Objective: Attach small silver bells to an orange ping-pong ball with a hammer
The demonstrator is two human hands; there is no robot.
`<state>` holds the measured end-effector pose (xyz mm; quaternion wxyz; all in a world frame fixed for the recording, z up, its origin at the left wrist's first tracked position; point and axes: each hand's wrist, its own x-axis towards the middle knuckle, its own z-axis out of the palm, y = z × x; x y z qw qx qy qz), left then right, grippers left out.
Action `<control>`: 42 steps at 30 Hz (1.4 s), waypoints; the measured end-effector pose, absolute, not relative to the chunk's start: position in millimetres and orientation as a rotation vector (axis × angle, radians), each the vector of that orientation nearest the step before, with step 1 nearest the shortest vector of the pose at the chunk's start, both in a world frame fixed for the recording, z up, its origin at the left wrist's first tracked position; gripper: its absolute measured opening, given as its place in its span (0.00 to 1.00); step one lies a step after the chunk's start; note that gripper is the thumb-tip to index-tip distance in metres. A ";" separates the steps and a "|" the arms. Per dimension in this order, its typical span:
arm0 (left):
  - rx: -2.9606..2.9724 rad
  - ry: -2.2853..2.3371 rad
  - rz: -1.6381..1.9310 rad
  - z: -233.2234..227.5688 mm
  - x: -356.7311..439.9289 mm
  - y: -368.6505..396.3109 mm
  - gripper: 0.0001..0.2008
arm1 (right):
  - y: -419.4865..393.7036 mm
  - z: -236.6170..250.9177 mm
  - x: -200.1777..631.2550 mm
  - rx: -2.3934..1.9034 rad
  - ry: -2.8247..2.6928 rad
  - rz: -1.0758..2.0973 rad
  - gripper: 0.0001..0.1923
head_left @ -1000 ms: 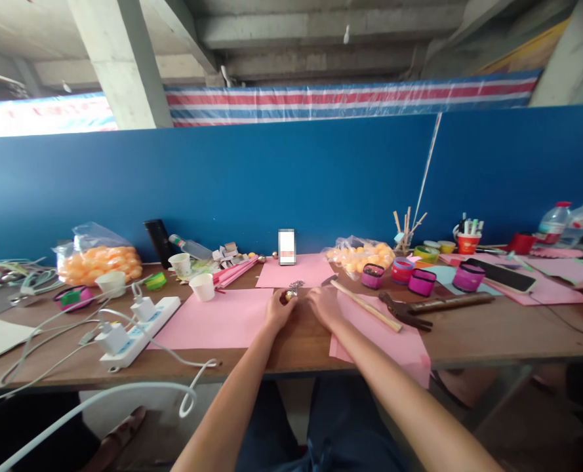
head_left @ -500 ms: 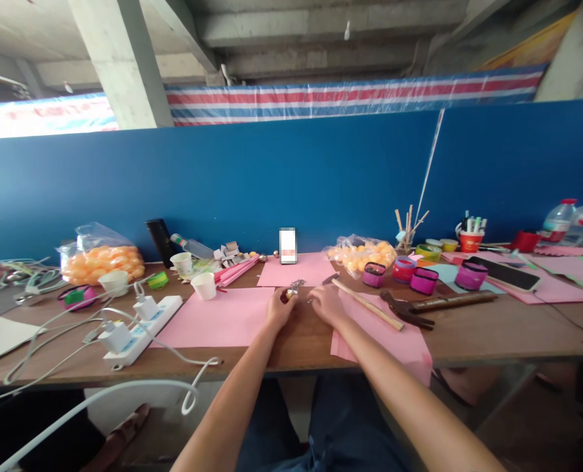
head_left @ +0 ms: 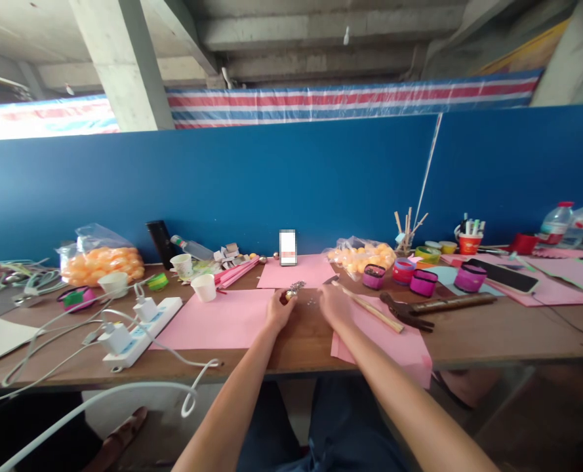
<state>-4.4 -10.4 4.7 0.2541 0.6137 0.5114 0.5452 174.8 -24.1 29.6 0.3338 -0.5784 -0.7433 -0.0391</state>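
Note:
My left hand point(head_left: 280, 308) is curled on the table around a small shiny gold-coloured ball point(head_left: 289, 295). Silvery metal pieces point(head_left: 298, 286) lie bunched against the ball's far side; their kind is too small to make out. Across a short gap of bare wood, my right hand point(head_left: 334, 305) rests beside a small hammer point(head_left: 370, 305) with a pale wooden handle. Its fingers are blurred and partly hidden, so their grip does not show. A few tiny bright bits point(head_left: 311, 303) are scattered between my hands.
Pink sheets point(head_left: 212, 321) cover parts of the wooden table. A claw hammer point(head_left: 448, 302) lies to the right, near purple-rimmed containers point(head_left: 423, 282). Leftward are a white power strip point(head_left: 143, 334) with cables and a paper cup point(head_left: 204, 287). A phone point(head_left: 288, 248) stands at the back.
My right hand has moved slightly right, away from my left hand, uncovering tiny bright bits on the wood. My left hand stays around the ball.

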 end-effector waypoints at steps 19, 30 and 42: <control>1.720 1.332 1.461 -5.7 -5.8 -2.6 0.18 | -14.6 21.9 191.0 -1.342 -2.126 0.127 0.05; 1.671 1.290 1.436 1.1 -4.1 -6.0 0.20 | -18.6 22.0 187.4 -1.239 -2.157 0.167 0.06; 1.706 1.336 1.450 2.5 -4.1 -7.1 0.19 | -19.1 21.4 185.9 -1.269 -2.107 0.186 0.06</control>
